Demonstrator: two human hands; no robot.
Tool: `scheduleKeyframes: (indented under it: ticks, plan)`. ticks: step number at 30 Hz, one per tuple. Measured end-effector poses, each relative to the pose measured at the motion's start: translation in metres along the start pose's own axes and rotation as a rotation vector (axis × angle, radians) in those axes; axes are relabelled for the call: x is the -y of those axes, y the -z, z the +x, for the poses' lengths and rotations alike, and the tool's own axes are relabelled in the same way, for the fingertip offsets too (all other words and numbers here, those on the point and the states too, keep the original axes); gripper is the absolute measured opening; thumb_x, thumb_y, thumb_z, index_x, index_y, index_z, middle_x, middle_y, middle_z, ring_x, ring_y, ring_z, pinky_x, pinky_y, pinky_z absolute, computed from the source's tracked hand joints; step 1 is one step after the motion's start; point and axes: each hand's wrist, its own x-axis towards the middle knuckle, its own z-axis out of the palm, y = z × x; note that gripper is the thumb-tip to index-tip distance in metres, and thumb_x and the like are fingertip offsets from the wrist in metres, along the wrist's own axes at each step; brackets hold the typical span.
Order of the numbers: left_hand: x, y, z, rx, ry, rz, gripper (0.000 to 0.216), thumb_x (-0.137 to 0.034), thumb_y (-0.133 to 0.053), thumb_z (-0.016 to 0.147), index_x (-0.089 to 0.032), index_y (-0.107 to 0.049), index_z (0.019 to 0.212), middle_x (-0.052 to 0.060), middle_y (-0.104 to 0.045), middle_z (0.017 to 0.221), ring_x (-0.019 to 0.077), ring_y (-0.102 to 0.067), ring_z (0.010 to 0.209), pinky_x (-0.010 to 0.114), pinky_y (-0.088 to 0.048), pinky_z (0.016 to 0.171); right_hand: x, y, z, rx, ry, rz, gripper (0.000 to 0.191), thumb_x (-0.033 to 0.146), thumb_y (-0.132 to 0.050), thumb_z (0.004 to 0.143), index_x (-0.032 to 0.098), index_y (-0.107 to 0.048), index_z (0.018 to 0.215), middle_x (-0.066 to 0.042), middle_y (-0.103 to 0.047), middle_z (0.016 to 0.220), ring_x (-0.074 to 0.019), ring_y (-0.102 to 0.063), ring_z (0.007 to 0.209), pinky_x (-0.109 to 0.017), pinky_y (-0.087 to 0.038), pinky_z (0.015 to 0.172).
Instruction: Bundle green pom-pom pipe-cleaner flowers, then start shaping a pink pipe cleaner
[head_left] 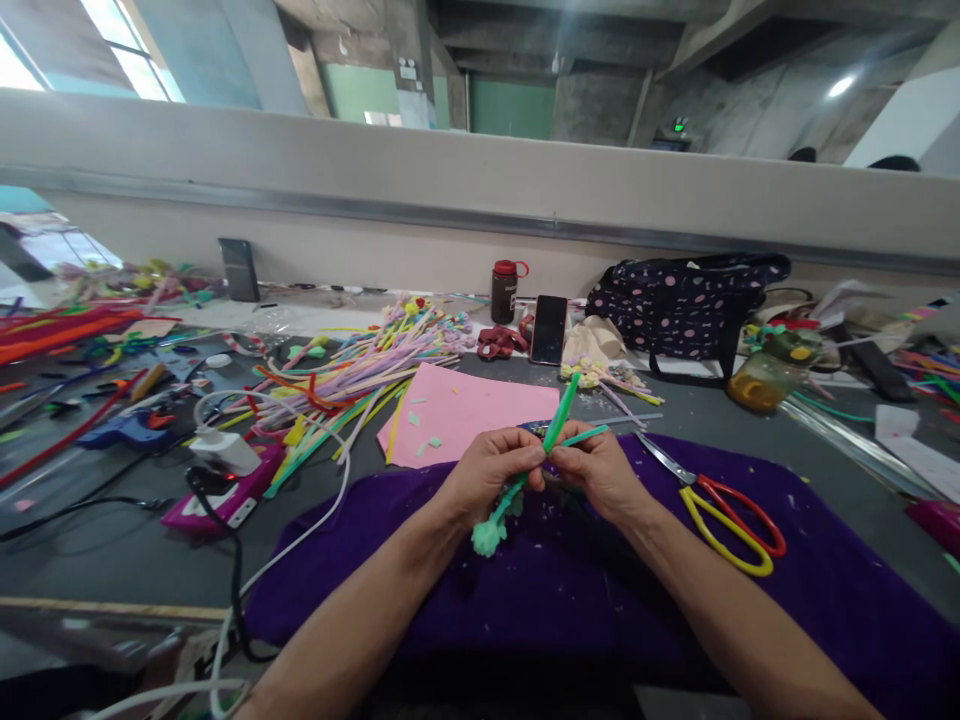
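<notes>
My left hand (501,465) is closed in a pinch around a green pipe-cleaner flower, whose mint-green fluffy head (489,537) hangs below the fingers toward me. Close beside it, my right hand (589,468) pinches the flower's teal stem (586,436), which sticks out to the upper right. A bright green leaf-like piece (561,412) rises between the two hands; its lower end is hidden by the fingertips. Under both hands lies a dark purple cloth (559,590). Scissors (712,500) with one red and one yellow handle rest on the cloth, right of my right hand, blades partly apart.
Beyond my hands lies a pink sheet (480,405) with small green scraps. Pipe cleaners (352,370) are heaped to the left, near a magenta power strip (225,495) with cables. A phone (549,330), a red-lidded bottle (505,292), a dark patterned bag (682,305) and a jar (765,378) stand behind.
</notes>
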Motion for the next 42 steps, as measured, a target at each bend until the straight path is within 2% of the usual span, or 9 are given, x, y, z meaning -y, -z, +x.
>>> scheduleKeyframes:
  ticks: [4,7,14,20,23,29,33,38,42]
  plan:
    - [0.001,0.001,0.001,0.110,0.098,-0.107,0.017,-0.026,-0.062,0.069,-0.012,-0.054,0.061,0.001,-0.058,0.049,0.0087,-0.050,0.043,0.019,-0.033,0.046,0.001,0.003,0.000,0.097,-0.072,0.043,0.020,0.024,-0.070,0.061,0.016,-0.059,0.077,0.005,-0.050,0.053,-0.0038,-0.033,0.039,-0.017,-0.023,0.038]
    - [0.001,0.001,0.001,0.139,0.150,-0.154,0.019,-0.025,-0.064,0.067,-0.012,-0.054,0.058,0.002,-0.057,0.047,0.0088,-0.050,0.042,0.019,-0.033,0.043,0.000,0.004,-0.001,0.136,-0.107,0.079,0.020,0.023,-0.069,0.062,0.015,-0.060,0.078,0.004,-0.052,0.055,-0.0043,-0.036,0.041,-0.018,-0.024,0.039]
    - [0.004,0.001,0.004,0.128,0.221,-0.225,0.019,-0.027,-0.065,0.066,-0.011,-0.055,0.062,0.001,-0.055,0.045,0.0089,-0.051,0.041,0.019,-0.038,0.044,-0.002,0.004,-0.002,0.048,-0.142,0.042,0.022,0.026,-0.070,0.060,0.015,-0.061,0.076,0.002,-0.054,0.055,-0.0064,-0.040,0.041,-0.019,-0.027,0.040]
    - [0.004,0.000,0.003,0.120,0.223,-0.179,0.021,-0.028,-0.063,0.067,-0.011,-0.054,0.059,0.001,-0.055,0.046,0.0089,-0.050,0.042,0.019,-0.037,0.044,0.000,0.003,-0.001,0.065,-0.115,0.020,0.018,0.025,-0.068,0.059,0.014,-0.061,0.071,0.002,-0.052,0.052,-0.0048,-0.034,0.039,-0.019,-0.023,0.039]
    - [0.001,-0.001,0.000,0.071,0.157,-0.025,0.021,-0.032,-0.061,0.069,-0.012,-0.056,0.063,0.002,-0.057,0.050,0.0089,-0.050,0.044,0.020,-0.037,0.046,0.001,0.004,0.000,0.028,-0.076,-0.031,0.012,0.022,-0.066,0.059,0.013,-0.061,0.066,0.004,-0.048,0.047,-0.0044,-0.031,0.039,-0.019,-0.022,0.038]
    - [-0.002,0.001,-0.002,-0.160,-0.107,0.490,0.018,-0.025,-0.067,0.061,-0.013,-0.061,0.074,0.000,-0.059,0.061,0.0086,-0.049,0.053,0.019,-0.037,0.051,0.002,-0.001,0.000,-0.075,-0.058,-0.113,0.010,0.021,-0.065,0.059,0.013,-0.059,0.057,0.005,-0.043,0.045,-0.0040,-0.029,0.039,-0.019,-0.020,0.037]
    - [0.001,0.003,-0.003,-0.183,-0.196,0.702,0.014,-0.026,-0.060,0.066,-0.015,-0.065,0.074,0.002,-0.062,0.066,0.0123,-0.053,0.059,0.021,-0.039,0.056,0.002,-0.005,-0.002,-0.078,-0.034,-0.137,0.008,0.020,-0.064,0.061,0.014,-0.059,0.060,0.005,-0.043,0.045,-0.0043,-0.029,0.039,-0.019,-0.020,0.037]
    - [-0.004,0.000,-0.007,-0.202,-0.245,0.751,0.017,-0.028,-0.056,0.071,-0.018,-0.068,0.077,0.003,-0.065,0.071,0.0146,-0.056,0.066,0.022,-0.040,0.062,0.000,-0.002,-0.002,-0.083,-0.045,-0.120,0.011,0.023,-0.067,0.061,0.014,-0.063,0.065,0.004,-0.047,0.047,-0.0049,-0.031,0.040,-0.019,-0.021,0.038]
    - [-0.010,-0.002,-0.008,-0.136,-0.171,0.569,0.020,-0.030,-0.056,0.072,-0.014,-0.066,0.073,0.003,-0.063,0.062,0.0133,-0.054,0.059,0.023,-0.038,0.058,0.001,0.001,0.000,0.011,-0.010,-0.071,0.011,0.024,-0.068,0.063,0.014,-0.062,0.064,0.004,-0.046,0.048,-0.0053,-0.032,0.041,-0.019,-0.022,0.039]
